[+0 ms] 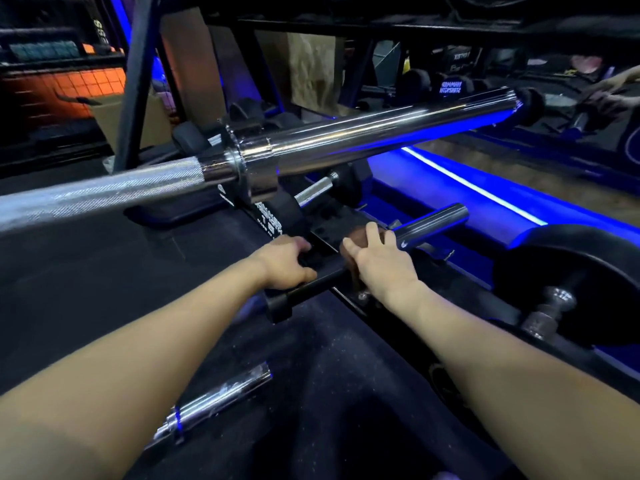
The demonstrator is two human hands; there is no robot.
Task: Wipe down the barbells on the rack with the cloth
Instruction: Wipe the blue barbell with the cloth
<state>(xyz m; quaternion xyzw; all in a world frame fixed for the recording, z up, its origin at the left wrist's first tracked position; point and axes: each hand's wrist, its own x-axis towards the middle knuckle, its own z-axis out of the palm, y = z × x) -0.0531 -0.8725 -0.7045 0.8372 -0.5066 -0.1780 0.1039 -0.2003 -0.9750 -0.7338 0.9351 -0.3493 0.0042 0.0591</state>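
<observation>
The left hand (289,259) is closing around the black bar (304,289) low on the rack (349,299), steadying it; that bar is likely heavy and rigid, best held by its shaft. Just right, the right hand (375,258) is pressing a brownish cloth (349,251) onto the bar beside the dark sleeve (429,225) (soft, easy to bunch). The big chrome barbell (346,140) is lying above, looking slippery. Most of the cloth is hiding under the palm, and the rack's far side is lost in shadow
</observation>
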